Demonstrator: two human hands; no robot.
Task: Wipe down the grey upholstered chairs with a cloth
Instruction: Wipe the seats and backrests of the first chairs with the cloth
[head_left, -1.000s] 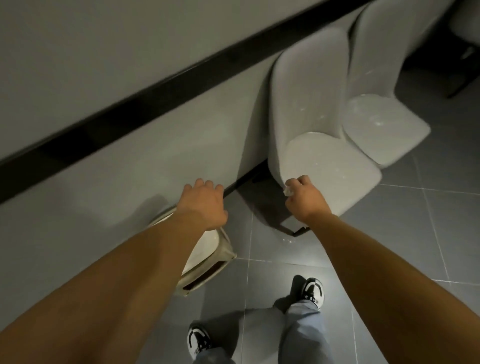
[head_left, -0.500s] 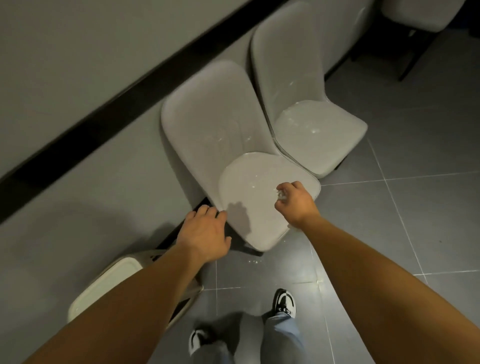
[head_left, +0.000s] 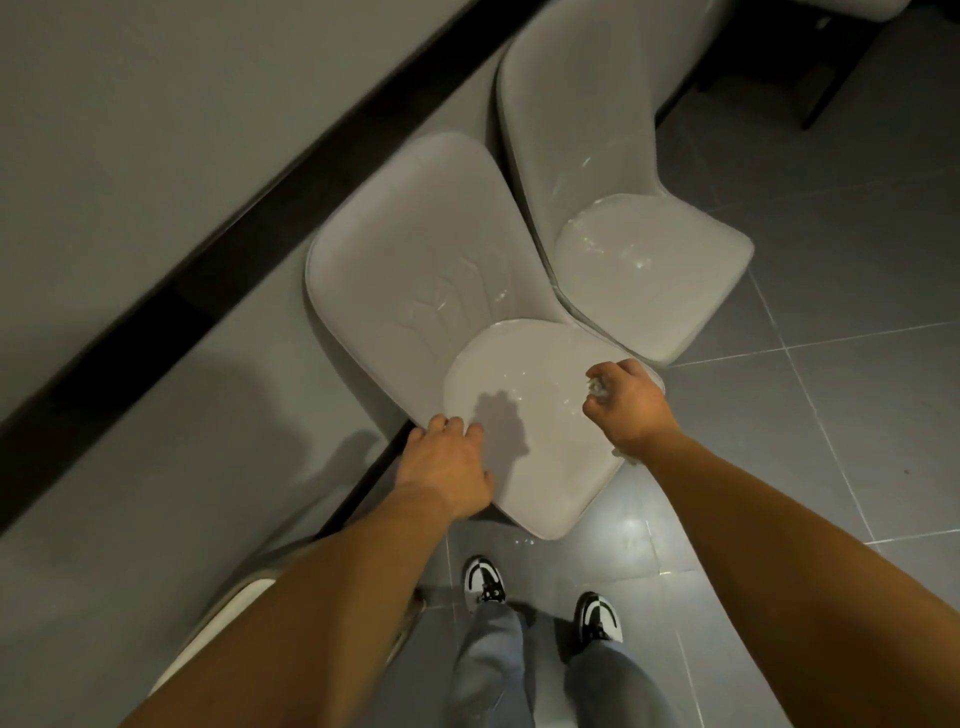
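Right hand (head_left: 626, 405) gripping cloth (head_left: 597, 387), left hand (head_left: 447, 467) touching chair (head_left: 519, 395)

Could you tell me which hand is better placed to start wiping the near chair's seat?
The right hand. It grips the wadded cloth and sits over the near chair seat's right edge. The left hand holds no cloth; its fingers rest at the seat's left edge.

Grey wall (head_left: 156, 130) on my left, black horizontal band (head_left: 249, 228) running across it. Floor (head_left: 831, 441): large dark grey tiles, pale grout lines, glossy, light glare near my feet. Small beige stool (head_left: 228, 618) low against wall, mostly hidden. Dark chair legs (head_left: 826, 98) top right corner. Dim overall lighting, soft shadows on wall.
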